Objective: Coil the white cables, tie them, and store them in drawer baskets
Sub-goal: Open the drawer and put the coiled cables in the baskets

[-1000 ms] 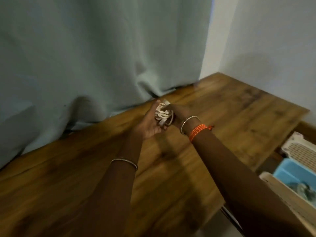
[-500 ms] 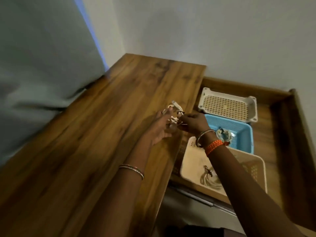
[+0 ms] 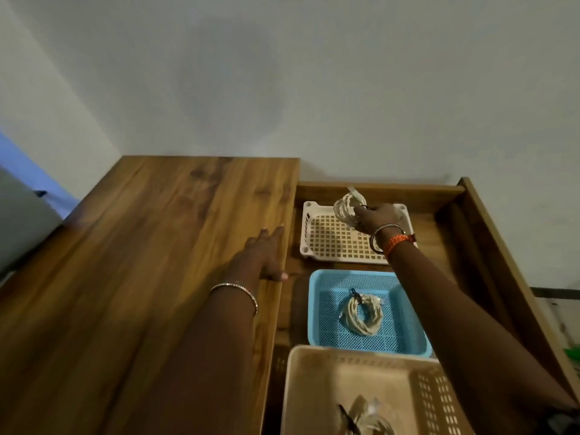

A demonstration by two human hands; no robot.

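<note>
My right hand (image 3: pixel 375 217) grips a tied coil of white cable (image 3: pixel 345 206) and holds it above the far end of the white basket (image 3: pixel 329 243), the farthest basket in the open drawer. My left hand (image 3: pixel 265 254) rests flat on the wooden tabletop (image 3: pixel 150 246) at its right edge, fingers straight, thumb over the edge. A second tied coil (image 3: pixel 362 312) lies in the blue basket (image 3: pixel 323 309). A third coil (image 3: pixel 367 419) lies in the beige basket (image 3: pixel 314 387) nearest me, partly cut off by the frame.
The drawer's wooden side (image 3: pixel 502 262) runs along the right of the baskets, its back wall (image 3: pixel 392 189) against the grey room wall. A grey curtain (image 3: pixel 22 221) hangs at the far left of the table.
My view has swung right to the drawer. My left hand let go of the coil and went down on the tabletop. My right hand carried the coil out over the white basket.
</note>
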